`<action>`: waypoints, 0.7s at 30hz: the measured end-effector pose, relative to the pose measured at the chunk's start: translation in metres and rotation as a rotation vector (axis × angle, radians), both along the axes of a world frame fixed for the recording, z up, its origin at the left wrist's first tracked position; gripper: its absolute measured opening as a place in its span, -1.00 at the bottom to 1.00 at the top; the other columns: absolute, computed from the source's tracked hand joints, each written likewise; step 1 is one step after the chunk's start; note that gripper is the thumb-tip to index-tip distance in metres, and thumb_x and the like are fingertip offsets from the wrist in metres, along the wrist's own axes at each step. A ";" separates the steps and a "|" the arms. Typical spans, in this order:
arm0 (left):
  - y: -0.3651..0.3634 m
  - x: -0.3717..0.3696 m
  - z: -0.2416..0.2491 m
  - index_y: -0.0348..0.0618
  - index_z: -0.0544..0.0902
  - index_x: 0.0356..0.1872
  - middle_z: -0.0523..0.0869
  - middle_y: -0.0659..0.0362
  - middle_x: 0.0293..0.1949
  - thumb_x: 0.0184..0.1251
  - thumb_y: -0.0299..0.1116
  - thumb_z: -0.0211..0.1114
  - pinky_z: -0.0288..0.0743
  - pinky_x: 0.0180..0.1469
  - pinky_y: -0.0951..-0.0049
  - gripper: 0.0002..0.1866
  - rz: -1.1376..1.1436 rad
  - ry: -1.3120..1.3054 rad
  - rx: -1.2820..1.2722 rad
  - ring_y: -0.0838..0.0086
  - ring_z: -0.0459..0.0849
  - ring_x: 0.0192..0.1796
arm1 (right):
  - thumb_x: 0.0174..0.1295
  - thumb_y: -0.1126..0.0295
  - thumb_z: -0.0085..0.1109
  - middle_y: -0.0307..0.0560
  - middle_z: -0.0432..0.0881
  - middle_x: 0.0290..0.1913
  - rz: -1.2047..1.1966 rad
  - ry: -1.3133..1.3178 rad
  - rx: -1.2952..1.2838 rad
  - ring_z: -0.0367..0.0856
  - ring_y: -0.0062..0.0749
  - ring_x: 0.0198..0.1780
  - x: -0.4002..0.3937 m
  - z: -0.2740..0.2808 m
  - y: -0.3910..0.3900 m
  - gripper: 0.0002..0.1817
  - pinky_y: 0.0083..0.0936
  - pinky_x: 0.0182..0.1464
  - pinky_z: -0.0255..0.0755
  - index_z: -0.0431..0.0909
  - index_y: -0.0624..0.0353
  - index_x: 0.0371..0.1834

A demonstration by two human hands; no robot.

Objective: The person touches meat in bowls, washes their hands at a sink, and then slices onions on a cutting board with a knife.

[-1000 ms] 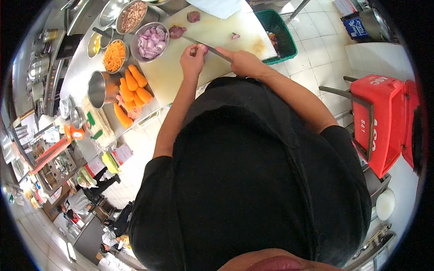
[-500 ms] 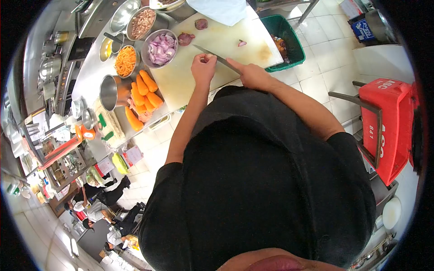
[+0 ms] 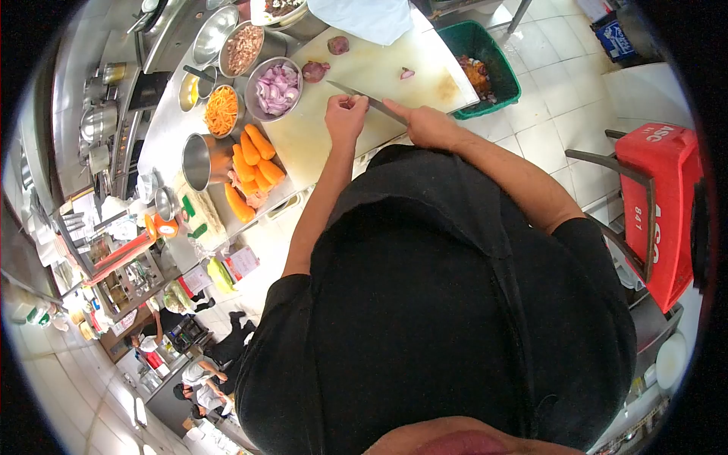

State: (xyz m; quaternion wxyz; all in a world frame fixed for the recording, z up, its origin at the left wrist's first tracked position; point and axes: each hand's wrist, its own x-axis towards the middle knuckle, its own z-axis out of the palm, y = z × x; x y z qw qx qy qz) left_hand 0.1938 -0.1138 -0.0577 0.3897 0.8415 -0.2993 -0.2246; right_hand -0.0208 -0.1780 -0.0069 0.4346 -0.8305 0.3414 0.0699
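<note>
My right hand is wrapped round the handle of a kitchen knife, its blade slanting up and left over the cutting board. The fingers of my left hand are curled together right by the blade; whatever is in them, if anything, is hidden. Beyond the knife tip lies a red onion, with another red onion farther back. A small onion piece rests on the board to the right. Left of the board is a metal bowl of cut onion.
Near the board stand a bowl of shredded carrot, peeled carrots, a metal pot and a container of diced meat. A green bin with scraps stands at the right, a red crate farther off. Several people are in the background.
The view has shifted a little, so the board and bowls sit slightly farther right and lower. Both hands and the knife keep nearly the same pose.
</note>
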 end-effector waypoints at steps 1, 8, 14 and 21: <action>-0.003 0.003 -0.004 -0.33 0.61 -0.02 0.81 0.04 -0.29 0.06 -0.22 0.48 0.66 -0.08 0.32 -0.49 0.000 -0.030 0.026 0.33 0.80 -0.23 | 0.23 0.45 0.17 0.32 0.74 -0.09 -0.008 -0.016 0.004 0.75 0.22 -0.07 -0.001 -0.002 -0.001 -0.06 0.02 0.01 0.60 0.06 -0.42 0.70; 0.002 0.004 0.011 -0.34 0.53 0.12 0.79 -0.04 -0.18 0.11 -0.39 0.38 0.68 -0.09 0.34 -0.49 -0.015 0.076 0.033 0.28 0.81 -0.15 | 0.24 0.45 0.15 0.33 0.73 -0.01 -0.003 -0.039 0.041 0.74 0.22 -0.01 -0.002 -0.006 -0.004 -0.08 0.00 0.06 0.59 0.06 -0.36 0.70; 0.028 0.026 0.008 -0.40 0.35 0.22 0.69 -0.24 0.04 0.24 -0.68 0.11 0.75 0.09 0.08 -0.52 0.020 0.687 -0.367 0.02 0.78 -0.03 | 0.25 0.44 0.11 0.36 0.69 0.11 -0.069 -0.048 0.074 0.71 0.20 0.09 -0.003 -0.019 -0.012 -0.14 -0.08 0.16 0.56 0.12 -0.16 0.69; 0.050 0.025 0.037 -0.38 0.44 0.17 0.67 -0.21 0.09 0.26 -0.64 0.06 0.68 0.22 0.12 -0.59 0.087 1.088 -0.609 0.05 0.75 0.02 | 0.36 0.30 0.12 0.26 0.72 0.14 -0.111 -0.214 0.041 0.72 0.13 0.10 -0.018 -0.028 -0.015 -0.29 -0.13 0.22 0.54 0.27 -0.13 0.63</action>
